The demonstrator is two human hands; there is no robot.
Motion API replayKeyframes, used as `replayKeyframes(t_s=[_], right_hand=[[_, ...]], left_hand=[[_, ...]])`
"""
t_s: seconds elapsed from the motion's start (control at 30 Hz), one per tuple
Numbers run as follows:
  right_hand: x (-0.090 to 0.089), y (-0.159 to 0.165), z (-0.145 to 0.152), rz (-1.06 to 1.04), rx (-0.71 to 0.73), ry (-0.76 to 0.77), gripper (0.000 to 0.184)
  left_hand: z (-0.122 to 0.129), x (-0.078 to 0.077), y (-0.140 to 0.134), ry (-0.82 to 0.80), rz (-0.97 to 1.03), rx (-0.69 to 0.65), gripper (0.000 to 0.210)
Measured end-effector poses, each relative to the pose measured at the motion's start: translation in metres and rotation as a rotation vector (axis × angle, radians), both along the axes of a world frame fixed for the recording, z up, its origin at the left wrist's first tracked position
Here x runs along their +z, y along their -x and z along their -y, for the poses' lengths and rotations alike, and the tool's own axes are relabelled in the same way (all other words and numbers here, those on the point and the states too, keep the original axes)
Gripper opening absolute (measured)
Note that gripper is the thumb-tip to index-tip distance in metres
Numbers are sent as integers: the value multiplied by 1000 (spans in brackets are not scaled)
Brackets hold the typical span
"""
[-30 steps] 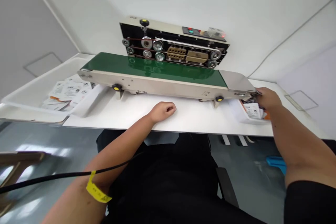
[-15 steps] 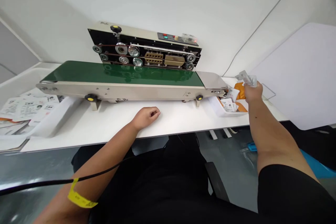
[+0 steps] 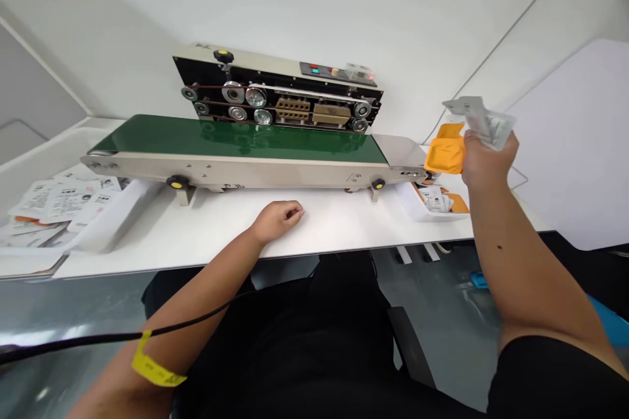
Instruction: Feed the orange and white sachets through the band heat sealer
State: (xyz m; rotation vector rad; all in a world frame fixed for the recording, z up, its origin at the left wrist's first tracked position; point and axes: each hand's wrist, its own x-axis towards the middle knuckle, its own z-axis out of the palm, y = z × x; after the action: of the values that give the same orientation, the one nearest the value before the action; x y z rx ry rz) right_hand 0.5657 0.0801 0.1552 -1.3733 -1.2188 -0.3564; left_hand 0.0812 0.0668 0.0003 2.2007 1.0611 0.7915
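Observation:
My right hand [image 3: 489, 160] is raised above the bin at the right, closed around several small sachets. Orange sachets [image 3: 445, 156] stick out on its left side, and whitish, see-through sachets [image 3: 479, 119] rise above the fingers. My left hand [image 3: 278, 219] lies on the white table in front of the conveyor, fingers loosely curled, with nothing visible in them. Below my right hand, a white bin [image 3: 430, 213] holds printed white sachets [image 3: 432, 198] and orange ones.
A band sealing machine [image 3: 280, 88] with rollers stands against the wall behind a green conveyor belt [image 3: 236, 139]. At the left, a larger white bin [image 3: 115, 219] holds a pile of printed sachets [image 3: 63, 200]. A black cable [image 3: 73, 342] with a yellow tag crosses my left arm.
My right hand has lifted up and slightly right from the right bin with the sachets, and more of the orange ones show. My left hand stays on the table. The view has shifted slightly.

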Motion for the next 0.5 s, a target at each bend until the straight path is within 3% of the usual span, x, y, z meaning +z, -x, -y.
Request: replayKeyframes(t_s=[0.1,0.2,0.27,0.33,0.4,0.5], right_hand=[[-12,77,38,307,364,105,38],[-54,154,69,588,654,335,39],[-93,197,78,652,703,448,38],[-130,232,79,671,678,515,38],[-157,257,74,676,626,558,38],[-172,277,63,725,616,603,37]], left_hand=[[6,1,-1,-81,12,23,20],[17,1,2,-243,57,117,24],[24,1,6,-366,102,213,27],[28,2,10,-440,98,202,31],[26,4,15,-452,25,57,42],[17,5,19,-403,-122,-232,75]])
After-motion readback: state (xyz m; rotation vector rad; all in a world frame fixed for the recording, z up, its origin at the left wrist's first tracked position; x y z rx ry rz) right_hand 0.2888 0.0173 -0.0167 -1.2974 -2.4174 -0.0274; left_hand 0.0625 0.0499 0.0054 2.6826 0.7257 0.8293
